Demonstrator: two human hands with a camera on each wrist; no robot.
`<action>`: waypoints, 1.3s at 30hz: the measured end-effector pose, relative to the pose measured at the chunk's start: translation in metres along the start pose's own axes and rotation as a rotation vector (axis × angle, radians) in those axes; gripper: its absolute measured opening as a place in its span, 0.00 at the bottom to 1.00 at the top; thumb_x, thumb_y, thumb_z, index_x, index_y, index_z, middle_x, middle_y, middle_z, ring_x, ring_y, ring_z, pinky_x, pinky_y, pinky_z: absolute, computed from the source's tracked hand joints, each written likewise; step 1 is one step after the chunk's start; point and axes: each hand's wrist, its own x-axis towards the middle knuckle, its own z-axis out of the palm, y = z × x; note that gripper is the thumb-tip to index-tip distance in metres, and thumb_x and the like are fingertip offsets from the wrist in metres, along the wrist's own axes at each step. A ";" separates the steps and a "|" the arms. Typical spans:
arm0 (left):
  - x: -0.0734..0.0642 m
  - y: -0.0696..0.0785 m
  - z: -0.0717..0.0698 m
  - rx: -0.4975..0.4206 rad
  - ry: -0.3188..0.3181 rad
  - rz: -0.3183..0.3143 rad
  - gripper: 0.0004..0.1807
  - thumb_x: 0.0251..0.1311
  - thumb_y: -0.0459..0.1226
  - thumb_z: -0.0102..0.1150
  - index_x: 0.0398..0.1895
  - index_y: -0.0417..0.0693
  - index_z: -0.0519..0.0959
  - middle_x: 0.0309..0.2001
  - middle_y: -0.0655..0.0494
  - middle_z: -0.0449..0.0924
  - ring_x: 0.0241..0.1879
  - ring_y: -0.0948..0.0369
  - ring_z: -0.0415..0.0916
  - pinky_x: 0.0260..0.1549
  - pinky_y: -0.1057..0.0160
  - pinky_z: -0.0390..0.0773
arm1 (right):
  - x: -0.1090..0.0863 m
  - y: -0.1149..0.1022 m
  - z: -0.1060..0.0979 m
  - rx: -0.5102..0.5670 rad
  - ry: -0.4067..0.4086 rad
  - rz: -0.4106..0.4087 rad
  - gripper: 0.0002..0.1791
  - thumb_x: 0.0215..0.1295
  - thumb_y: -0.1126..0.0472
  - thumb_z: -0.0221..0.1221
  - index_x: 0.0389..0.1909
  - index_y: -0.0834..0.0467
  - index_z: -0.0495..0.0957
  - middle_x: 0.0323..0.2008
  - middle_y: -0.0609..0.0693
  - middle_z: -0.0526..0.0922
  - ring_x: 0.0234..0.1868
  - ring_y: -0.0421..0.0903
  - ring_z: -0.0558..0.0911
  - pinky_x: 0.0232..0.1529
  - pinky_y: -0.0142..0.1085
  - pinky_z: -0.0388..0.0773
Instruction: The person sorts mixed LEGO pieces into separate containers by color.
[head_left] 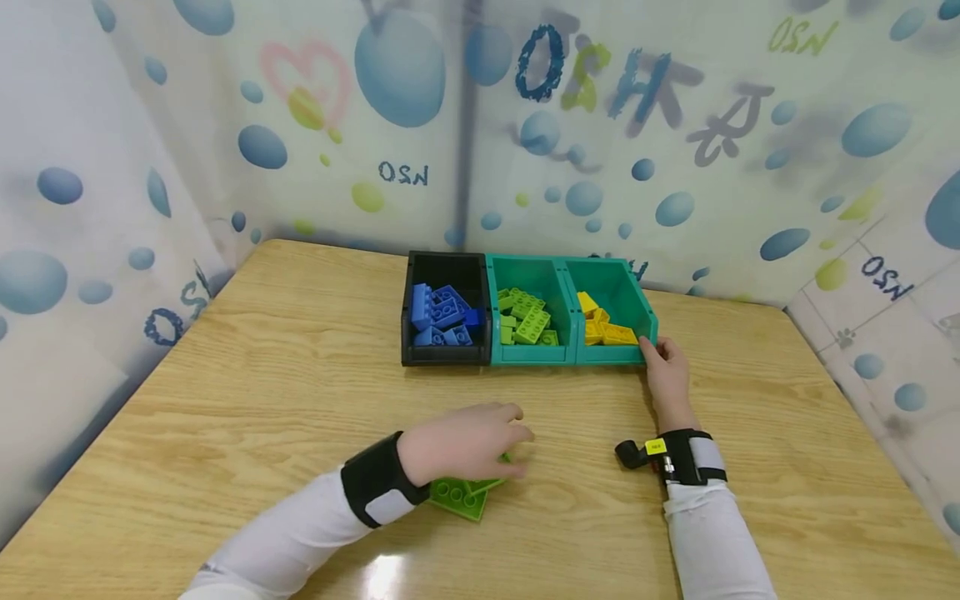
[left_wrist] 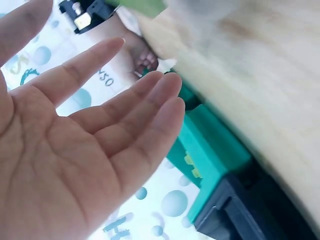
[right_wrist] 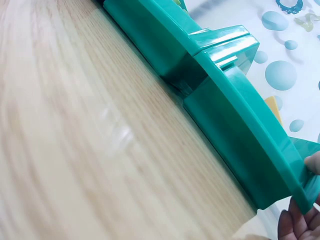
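My left hand [head_left: 468, 442] is spread with nothing in its fingers, over green building-block plates [head_left: 459, 497] on the table that it partly hides. In the left wrist view its bare palm [left_wrist: 75, 150] shows, fingers extended. At the front right corner of the right teal bin [head_left: 613, 356], my right hand [head_left: 667, 379] grips the rim, thumb on top and fingers below. Inside that bin lie yellow bricks [head_left: 617, 335]. The middle teal bin [head_left: 532, 354] contains green bricks [head_left: 532, 325], and the black bin [head_left: 446, 356] blue bricks [head_left: 447, 311].
The three bins stand side by side near the back edge of the wooden table [head_left: 300, 375]. Close behind them hangs a patterned curtain [head_left: 420, 167], which also runs along both sides. Each wrist wears a black strap [head_left: 382, 479].
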 end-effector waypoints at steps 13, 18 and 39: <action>-0.008 0.001 0.011 -0.031 -0.059 -0.027 0.17 0.60 0.47 0.58 0.50 0.53 0.77 0.42 0.59 0.75 0.40 0.65 0.73 0.43 0.68 0.72 | 0.000 -0.001 -0.001 0.001 0.006 -0.014 0.26 0.71 0.48 0.46 0.55 0.66 0.69 0.43 0.51 0.67 0.45 0.44 0.64 0.45 0.32 0.62; -0.012 0.005 0.010 -0.069 -0.053 -0.079 0.19 0.57 0.47 0.60 0.50 0.50 0.77 0.40 0.57 0.74 0.38 0.65 0.72 0.39 0.68 0.72 | 0.001 -0.002 -0.001 0.005 0.007 -0.009 0.26 0.70 0.48 0.46 0.55 0.66 0.69 0.44 0.51 0.68 0.45 0.43 0.64 0.45 0.32 0.62; -0.012 0.012 0.009 -0.107 -0.024 -0.149 0.15 0.59 0.43 0.59 0.44 0.44 0.76 0.27 0.61 0.68 0.24 0.67 0.63 0.24 0.69 0.65 | -0.001 -0.001 -0.001 0.008 -0.003 0.004 0.26 0.71 0.48 0.46 0.56 0.65 0.69 0.44 0.51 0.67 0.47 0.44 0.63 0.47 0.32 0.62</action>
